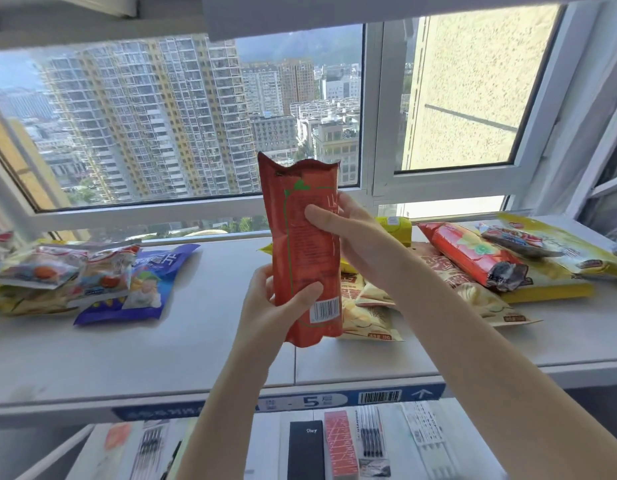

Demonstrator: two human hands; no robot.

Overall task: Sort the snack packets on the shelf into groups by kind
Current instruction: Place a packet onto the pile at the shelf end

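Observation:
I hold a tall red snack packet (300,244) upright above the middle of the white shelf (210,344), its back with a barcode facing me. My left hand (279,303) grips its lower part and my right hand (338,230) grips its upper right side. On the left lie a blue packet (151,285) and a pile of clear-and-red packets (58,268). On the right lie beige chip packets (369,313), a red chip packet (473,254) and yellow packets (563,251).
A window frame (369,133) stands right behind the shelf. A lower shelf (334,445) below holds pens, a black diary and stationery. A blue label strip (300,401) runs along the shelf's front edge.

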